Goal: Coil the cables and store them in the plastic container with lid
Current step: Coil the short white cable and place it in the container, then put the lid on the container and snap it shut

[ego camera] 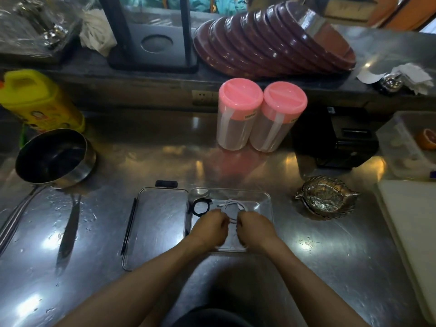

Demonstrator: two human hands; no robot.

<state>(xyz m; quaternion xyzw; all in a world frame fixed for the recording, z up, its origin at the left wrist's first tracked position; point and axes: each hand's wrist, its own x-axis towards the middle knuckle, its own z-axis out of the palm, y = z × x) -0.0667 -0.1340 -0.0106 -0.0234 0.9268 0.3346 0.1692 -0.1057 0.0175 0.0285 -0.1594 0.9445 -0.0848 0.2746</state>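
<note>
A clear plastic container [264, 197] stands open on the steel counter, its clear lid [160, 223] lying flat just to its left. Inside the container, a black coiled cable [200, 207] lies at the far left corner. A white cable [236, 205] loops over the container's middle. My left hand [211, 226] and my right hand [256, 226] are both curled over the container, each pinching the white cable's near part. The cable's ends under my fingers are hidden.
Two pink-lidded jars [262, 114] stand behind the container. A steel pot [55, 159] and yellow bottle [40, 100] sit at left, a knife [68, 232] near them. A glass leaf dish [326, 197] and a white board [410, 232] lie at right.
</note>
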